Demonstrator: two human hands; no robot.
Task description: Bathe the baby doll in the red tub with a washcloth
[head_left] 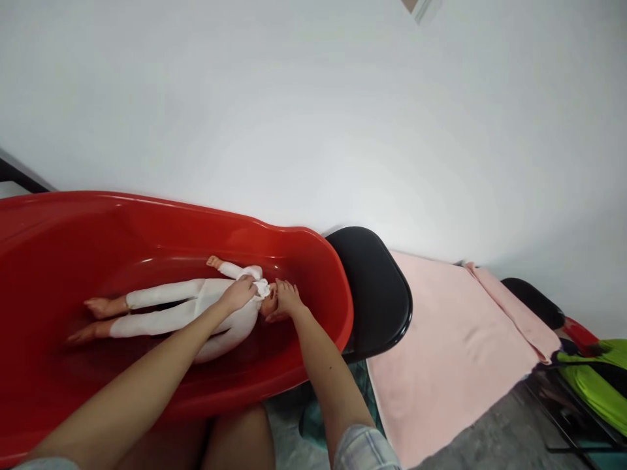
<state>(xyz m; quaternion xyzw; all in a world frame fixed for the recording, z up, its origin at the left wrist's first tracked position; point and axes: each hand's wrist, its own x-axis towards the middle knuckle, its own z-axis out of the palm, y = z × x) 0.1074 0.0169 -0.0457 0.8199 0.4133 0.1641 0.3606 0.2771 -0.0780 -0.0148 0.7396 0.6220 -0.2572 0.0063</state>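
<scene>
- Left hand [239,294]: fingers [251,282] bent and closed on the white fabric at the neck of a doll [166,303]. It looks like a pinch grip on the cloth, but the fingertips are too small to be sure.
- Right hand [287,300]: fingers [290,287] loosely spread, not clenched, and laid against the doll's head [269,305], just right of the left fingertips. The head is mostly hidden between the two hands.
- The doll lies flat in a red baby tub [73,261]. Its white-suited body and bare feet stretch away to the left of the fingers, and one arm points away past them.
- Edges: the tub's curved end rim stands just right of the right hand, and its near wall runs below both forearms.
- Open room: bare tub floor lies beyond the fingers, toward the white wall [313,117].
- Past the rim to the right is a black chair seat [377,287], then a pink towel [450,339], both well apart from the hands.
</scene>
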